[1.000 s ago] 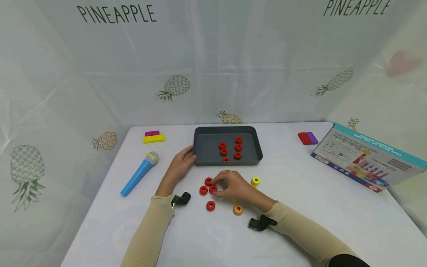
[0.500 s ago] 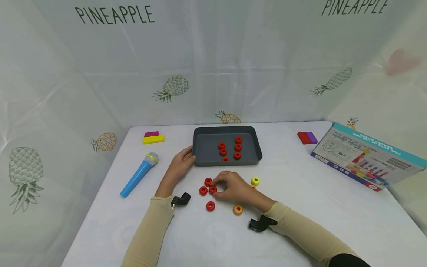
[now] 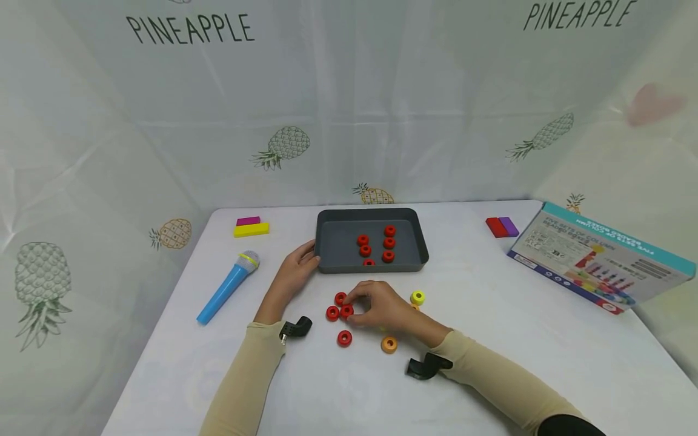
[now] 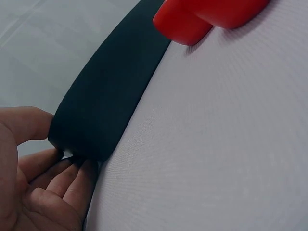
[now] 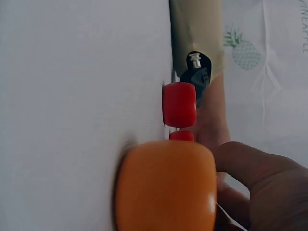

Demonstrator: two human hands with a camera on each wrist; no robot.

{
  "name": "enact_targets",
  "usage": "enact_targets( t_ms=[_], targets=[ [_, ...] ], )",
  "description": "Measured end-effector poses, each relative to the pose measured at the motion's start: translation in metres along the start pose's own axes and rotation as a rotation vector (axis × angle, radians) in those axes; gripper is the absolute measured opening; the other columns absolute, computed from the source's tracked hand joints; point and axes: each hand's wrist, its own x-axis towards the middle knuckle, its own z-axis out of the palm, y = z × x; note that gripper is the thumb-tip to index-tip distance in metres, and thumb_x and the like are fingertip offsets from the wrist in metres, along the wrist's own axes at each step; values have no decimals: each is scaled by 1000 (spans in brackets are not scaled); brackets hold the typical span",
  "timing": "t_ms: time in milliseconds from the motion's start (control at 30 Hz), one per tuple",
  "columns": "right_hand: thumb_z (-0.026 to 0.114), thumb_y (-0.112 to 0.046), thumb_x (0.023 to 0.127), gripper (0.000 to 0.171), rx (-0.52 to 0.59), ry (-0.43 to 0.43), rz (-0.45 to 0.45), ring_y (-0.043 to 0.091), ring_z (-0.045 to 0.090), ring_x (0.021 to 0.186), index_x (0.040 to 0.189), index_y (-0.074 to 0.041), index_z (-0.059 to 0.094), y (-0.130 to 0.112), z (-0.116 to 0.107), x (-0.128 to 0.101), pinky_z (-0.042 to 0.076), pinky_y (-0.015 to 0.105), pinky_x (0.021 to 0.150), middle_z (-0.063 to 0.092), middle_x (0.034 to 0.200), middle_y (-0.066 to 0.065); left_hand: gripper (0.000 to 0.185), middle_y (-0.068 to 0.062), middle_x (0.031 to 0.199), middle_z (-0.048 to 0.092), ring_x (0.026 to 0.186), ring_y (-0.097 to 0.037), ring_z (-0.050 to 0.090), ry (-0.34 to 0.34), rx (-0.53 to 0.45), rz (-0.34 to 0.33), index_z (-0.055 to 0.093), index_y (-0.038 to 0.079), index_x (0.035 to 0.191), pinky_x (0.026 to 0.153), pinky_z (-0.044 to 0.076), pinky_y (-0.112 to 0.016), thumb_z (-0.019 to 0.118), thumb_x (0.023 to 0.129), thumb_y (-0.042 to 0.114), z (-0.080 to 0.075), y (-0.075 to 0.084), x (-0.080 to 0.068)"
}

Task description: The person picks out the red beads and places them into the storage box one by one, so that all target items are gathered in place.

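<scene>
Near the middle of the head view, the right hand [image 3: 382,306] lies on the white table [image 3: 491,339] with its fingers curled down over a red ring [image 3: 346,311], pinching it at the fingertips; that ring sits in a small cluster with two other red rings, one just above it [image 3: 340,297] and one just to its left [image 3: 332,313]. A fourth red ring [image 3: 344,338] lies a little lower in the frame, apart from the cluster. Below the hand is an orange ring [image 3: 389,344] (it fills the lower part of the right wrist view [image 5: 166,185]), and a yellow ring [image 3: 417,297] stands just right of the knuckles.

Up and left of this, the left hand [image 3: 297,269] holds the lower left corner of the dark grey tray [image 3: 338,233], thumb on the outer wall and fingers tucked under the corner, as the left wrist view shows [image 4: 43,178]. Six red rings [image 3: 376,245] lie inside the tray.

Further left in the frame lies a blue toy microphone [image 3: 228,286], with yellow and magenta blocks [image 3: 251,226] above it. At the right edge sit a printed box [image 3: 600,257] and a red and purple pair of blocks [image 3: 502,226].
</scene>
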Motion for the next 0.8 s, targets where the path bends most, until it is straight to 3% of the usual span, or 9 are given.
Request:
enact_targets(
  t_ms=[567,800],
  targets=[
    [84,-16,81,25,-1,29,-50,26,67,97,105,-16,77,-9,-24,14,59,44,85,74,100,-8,58,-4,161,41,146,-24,45,4,-13,29,42,20,155,120,39,-41,60,101,28,-1,-1,-2],
    [84,-18,82,25,-6,61,-12,27,68,104,106,-17,77,-6,-35,27,58,46,95,75,105,-5,58,-3,161,41,146,-23,44,1,-10,24,41,20,156,121,38,-41,60,101,29,-1,0,-3]
  ],
)
